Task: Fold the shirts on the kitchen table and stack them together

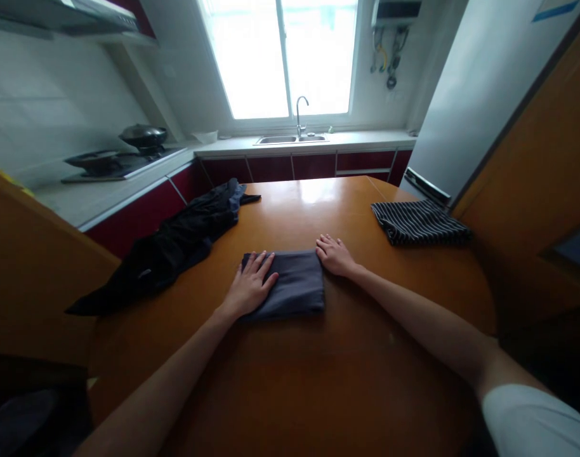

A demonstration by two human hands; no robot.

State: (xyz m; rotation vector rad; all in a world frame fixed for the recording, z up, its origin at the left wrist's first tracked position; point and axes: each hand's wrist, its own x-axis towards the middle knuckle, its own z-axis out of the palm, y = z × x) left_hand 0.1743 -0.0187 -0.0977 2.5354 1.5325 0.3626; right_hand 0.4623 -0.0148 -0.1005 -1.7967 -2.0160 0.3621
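A dark blue-grey piece of cloth (294,285), folded into a flat rectangle, lies on the wooden table in front of me. My left hand (253,285) rests flat on its left side with the fingers spread. At the cloth's upper right corner, my right hand (335,255) lies palm down, fingers stretched out, partly on the table and touching the cloth's edge. Neither hand grips anything. What kind of garment the folded cloth is, I cannot tell.
Dark crumpled clothing (176,241) is spread along the table's left edge. A folded black-and-white striped cloth (421,222) lies at the right. Beyond the brown table (299,374) are a sink (290,139), a stove with a lidded pan (143,136), and a fridge (471,101).
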